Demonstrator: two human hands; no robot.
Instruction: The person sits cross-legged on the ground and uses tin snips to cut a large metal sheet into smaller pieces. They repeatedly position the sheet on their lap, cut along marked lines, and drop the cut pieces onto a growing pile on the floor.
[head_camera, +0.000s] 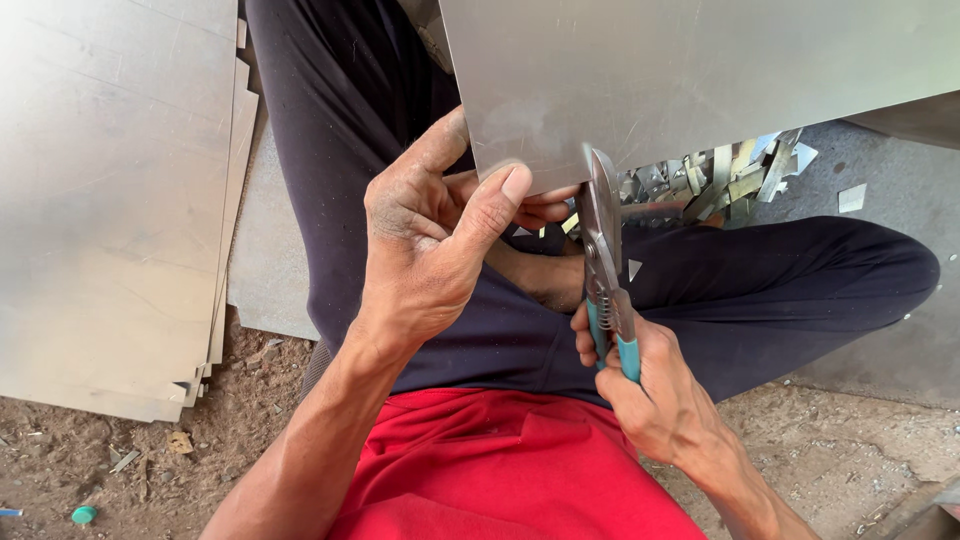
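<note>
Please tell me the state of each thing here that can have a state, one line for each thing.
Sheet: held up, its lower edge gripped by the left hand.
Snips: blades at the sheet's lower edge, handles squeezed in the right hand.
Stack of sheets: lying flat on the ground, edges uneven.
Scraps: loose in a pile.

head view | from above, facing steeply down | close over lap and hands | single view
</note>
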